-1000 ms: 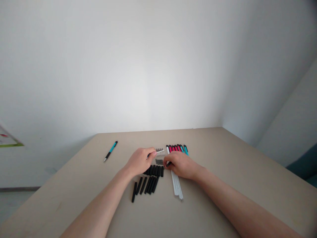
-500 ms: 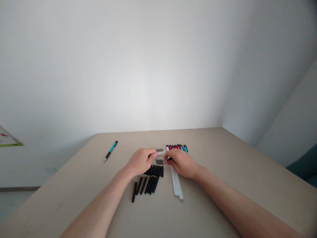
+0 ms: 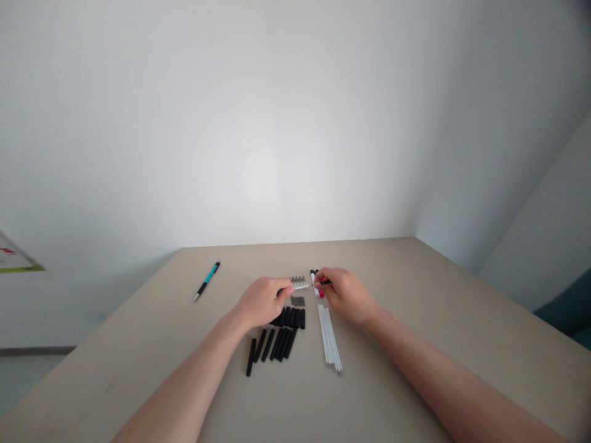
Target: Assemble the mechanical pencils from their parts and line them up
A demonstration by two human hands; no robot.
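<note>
My left hand (image 3: 261, 300) is closed in a pinch on a thin white refill (image 3: 301, 285) whose tip points right. My right hand (image 3: 345, 294) is curled over the row of coloured pen barrels, its fingertips pinching a red pen barrel (image 3: 322, 283). A white barrel (image 3: 313, 277) shows just left of those fingers. Below my hands lie black grip sleeves (image 3: 290, 317), longer black pen parts (image 3: 272, 346), small springs (image 3: 298, 301), metal tips (image 3: 297, 279) and a bundle of white refills (image 3: 330, 338).
A finished teal and black pen (image 3: 207, 280) lies alone at the far left of the beige table (image 3: 415, 320). A plain white wall stands behind the table. A paper edge (image 3: 13, 258) shows at the left.
My right hand has moved up and away from the springs and black sleeves to the row of coloured barrels and pinched a red one. My left hand has kept its hold on the refill.
</note>
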